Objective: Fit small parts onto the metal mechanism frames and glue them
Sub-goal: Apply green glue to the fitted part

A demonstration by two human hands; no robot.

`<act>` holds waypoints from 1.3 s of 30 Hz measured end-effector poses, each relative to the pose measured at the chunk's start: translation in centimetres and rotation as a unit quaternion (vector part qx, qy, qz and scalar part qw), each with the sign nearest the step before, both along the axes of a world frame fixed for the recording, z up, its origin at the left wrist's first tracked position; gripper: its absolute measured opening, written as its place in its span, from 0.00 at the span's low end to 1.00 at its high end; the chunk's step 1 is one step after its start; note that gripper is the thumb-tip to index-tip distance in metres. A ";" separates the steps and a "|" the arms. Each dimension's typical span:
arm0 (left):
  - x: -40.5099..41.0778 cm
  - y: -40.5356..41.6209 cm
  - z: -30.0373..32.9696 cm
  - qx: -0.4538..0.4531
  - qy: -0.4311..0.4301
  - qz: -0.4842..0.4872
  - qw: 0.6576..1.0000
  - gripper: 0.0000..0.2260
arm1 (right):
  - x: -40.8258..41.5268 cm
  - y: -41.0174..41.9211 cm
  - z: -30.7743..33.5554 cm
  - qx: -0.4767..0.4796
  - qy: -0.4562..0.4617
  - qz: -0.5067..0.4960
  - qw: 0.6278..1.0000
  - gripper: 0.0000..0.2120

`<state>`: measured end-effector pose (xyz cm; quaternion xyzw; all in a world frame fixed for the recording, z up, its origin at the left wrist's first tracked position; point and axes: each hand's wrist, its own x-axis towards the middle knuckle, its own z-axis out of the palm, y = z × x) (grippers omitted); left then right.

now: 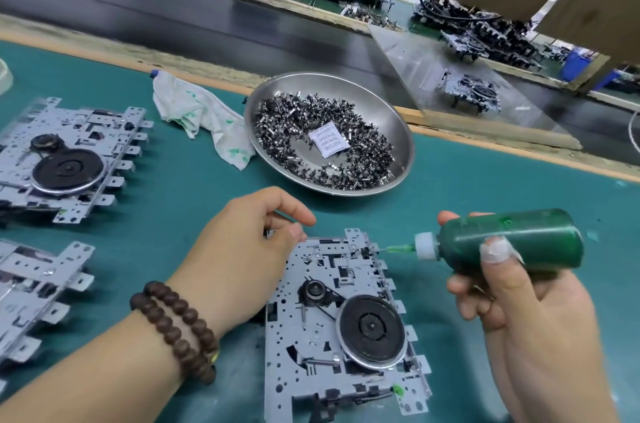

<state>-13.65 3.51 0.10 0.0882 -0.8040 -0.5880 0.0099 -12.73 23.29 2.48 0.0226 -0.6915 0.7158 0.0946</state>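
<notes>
Gripping a green glue bottle [512,240], the right hand [519,315] aims its needle tip at the top edge of the metal mechanism frame [343,325] lying on the green table [173,201]. The left hand [242,249] rests on the frame's upper left corner, fingers curled, perhaps pinching a small part. A steel dish [329,133] of small parts sits just beyond.

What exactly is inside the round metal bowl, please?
The metal bowl holds a heap of small dark metal parts with a white desiccant packet on top; whatever lies beneath the heap is covered.
</notes>
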 end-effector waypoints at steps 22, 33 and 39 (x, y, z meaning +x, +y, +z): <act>-0.1 0.2 0.2 -0.009 0.001 0.003 1.000 0.10 | 0.3 0.0 -0.4 0.060 0.044 0.007 0.997 0.17; -0.2 0.2 0.0 -0.004 0.003 0.006 1.000 0.09 | 0.3 0.3 -0.6 0.061 0.055 0.001 0.997 0.14; -0.2 0.1 0.0 0.003 0.005 0.004 1.000 0.09 | 0.3 0.3 -0.6 0.056 0.058 -0.001 0.997 0.11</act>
